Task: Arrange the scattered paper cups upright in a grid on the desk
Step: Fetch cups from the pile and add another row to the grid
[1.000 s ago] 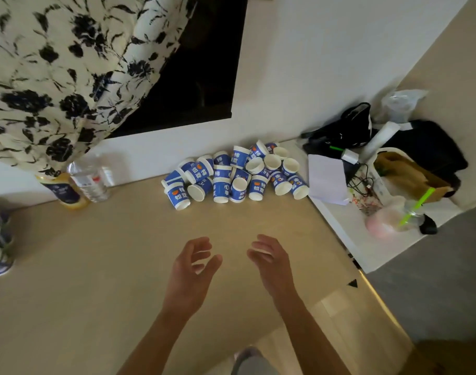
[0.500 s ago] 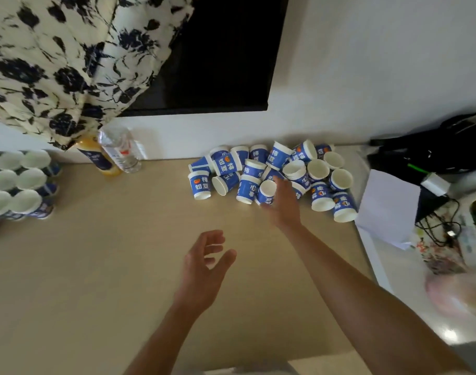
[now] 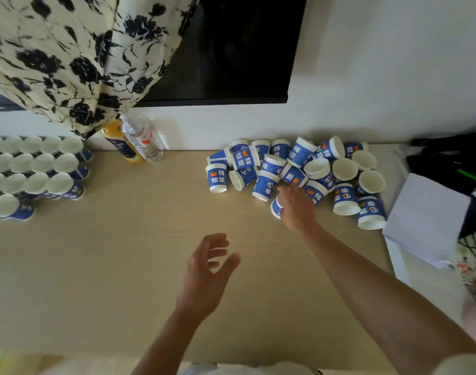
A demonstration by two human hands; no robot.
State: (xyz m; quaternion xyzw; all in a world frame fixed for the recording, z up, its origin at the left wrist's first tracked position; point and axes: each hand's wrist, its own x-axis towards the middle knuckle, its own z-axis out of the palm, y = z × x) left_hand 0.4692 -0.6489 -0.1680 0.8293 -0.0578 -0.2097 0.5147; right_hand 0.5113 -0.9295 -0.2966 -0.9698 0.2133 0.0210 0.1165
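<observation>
pale wood surface (image 3: 101,266) runs along a white wall, with a dark screen (image 3: 231,50) above it and a floral curtain (image 3: 69,55) hanging over the far left corner. against the wall on the right lies the heap of scattered paper cups (image 3: 299,169) — blue with white rims, most tipped on their sides or leaning on one another, a few standing. the right hand (image 3: 296,205) reaches into the near edge of that heap, its grip curled around one cup (image 3: 275,207) that lies at the front of the pile; only the cup's rim end shows past the fingers. the left hand (image 3: 204,277) hovers over bare surface nearer the person, grip spread and holding nothing. at the far left the arranged cups (image 3: 33,171) stand upright in close rows, mouths up, touching their neighbours. an orange bottle (image 3: 120,143) and a clear water bottle (image 3: 143,139) stand side by side by the wall between the two groups — well apart from the heap. white paper (image 3: 426,226) lies just right of the heap.
</observation>
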